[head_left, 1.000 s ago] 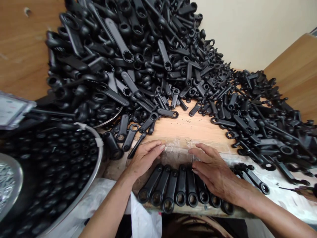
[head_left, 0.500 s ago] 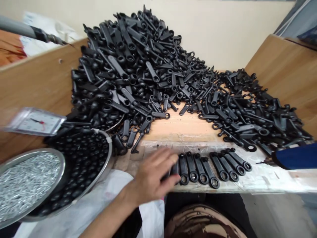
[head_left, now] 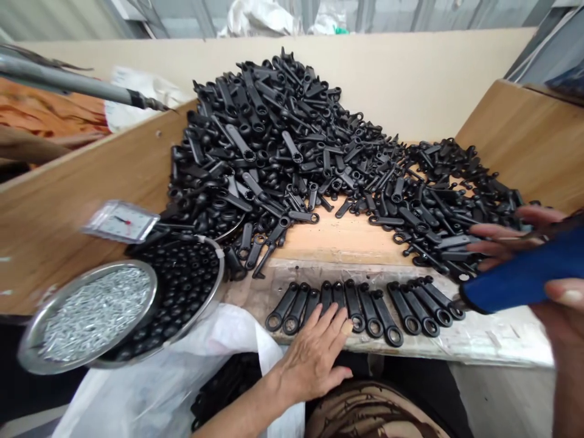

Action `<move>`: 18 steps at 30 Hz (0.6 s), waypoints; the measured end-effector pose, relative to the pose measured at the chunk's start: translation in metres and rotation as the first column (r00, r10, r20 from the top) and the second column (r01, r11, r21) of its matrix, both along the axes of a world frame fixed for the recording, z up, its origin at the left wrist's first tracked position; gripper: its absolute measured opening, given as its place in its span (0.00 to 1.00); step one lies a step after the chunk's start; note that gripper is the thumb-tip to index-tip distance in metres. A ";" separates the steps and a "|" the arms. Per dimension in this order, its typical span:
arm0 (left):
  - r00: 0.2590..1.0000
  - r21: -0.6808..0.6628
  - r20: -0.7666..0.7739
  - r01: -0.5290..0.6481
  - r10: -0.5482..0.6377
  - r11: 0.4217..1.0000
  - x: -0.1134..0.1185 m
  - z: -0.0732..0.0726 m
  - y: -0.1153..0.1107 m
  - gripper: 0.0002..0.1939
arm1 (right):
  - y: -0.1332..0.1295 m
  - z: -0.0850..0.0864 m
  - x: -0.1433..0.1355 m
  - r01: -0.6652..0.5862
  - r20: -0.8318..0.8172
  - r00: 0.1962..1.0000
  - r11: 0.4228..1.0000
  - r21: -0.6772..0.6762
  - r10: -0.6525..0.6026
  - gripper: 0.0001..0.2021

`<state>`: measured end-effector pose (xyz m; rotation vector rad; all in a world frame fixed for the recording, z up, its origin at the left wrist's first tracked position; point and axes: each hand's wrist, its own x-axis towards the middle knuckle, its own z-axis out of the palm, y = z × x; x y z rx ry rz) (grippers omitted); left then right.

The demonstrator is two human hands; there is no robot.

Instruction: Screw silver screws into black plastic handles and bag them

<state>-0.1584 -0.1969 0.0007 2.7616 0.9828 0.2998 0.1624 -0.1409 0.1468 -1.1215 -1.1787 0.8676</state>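
My left hand (head_left: 317, 353) lies flat with fingers spread over the lower ends of several black handle parts (head_left: 351, 304), which form a row along the bench's front edge. At the right, my right hand (head_left: 566, 292) is wrapped round a blue power driver (head_left: 515, 274), partly cut off by the frame edge. The driver's tip points left and meets the rightmost parts of the row; whether it touches one I cannot tell. Other fingers of that hand stretch out above the tool, over the heap.
Behind the row rises a large heap of black handles (head_left: 274, 134) between wooden side boards (head_left: 91, 182). To the left stand a metal bowl of screws (head_left: 98, 310), a basin of black knobs (head_left: 182, 286) and a small clock (head_left: 122, 221). A white bag (head_left: 219, 334) hangs at the front.
My left hand has moved right and flattened over the row, whose left parts now show. My right hand has come into view on the blue driver. The view has shifted, with more of the left side visible.
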 end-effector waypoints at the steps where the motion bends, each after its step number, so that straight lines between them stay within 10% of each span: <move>1: 1.000 -0.010 0.010 0.000 0.000 1.000 0.000 0.000 0.000 0.35 | -0.002 0.000 -0.016 -0.083 -0.055 0.995 0.996 -0.030 0.082 0.33; 8: 0.998 -0.095 0.056 -0.013 0.019 0.995 0.002 0.003 0.002 0.36 | 0.003 -0.036 -0.103 -0.312 -0.146 0.937 0.948 0.062 0.318 0.28; 18: 0.995 -0.167 0.098 -0.018 0.035 0.986 0.001 0.003 0.003 0.36 | 0.024 -0.064 -0.124 -0.417 0.068 0.908 0.907 0.058 0.413 0.17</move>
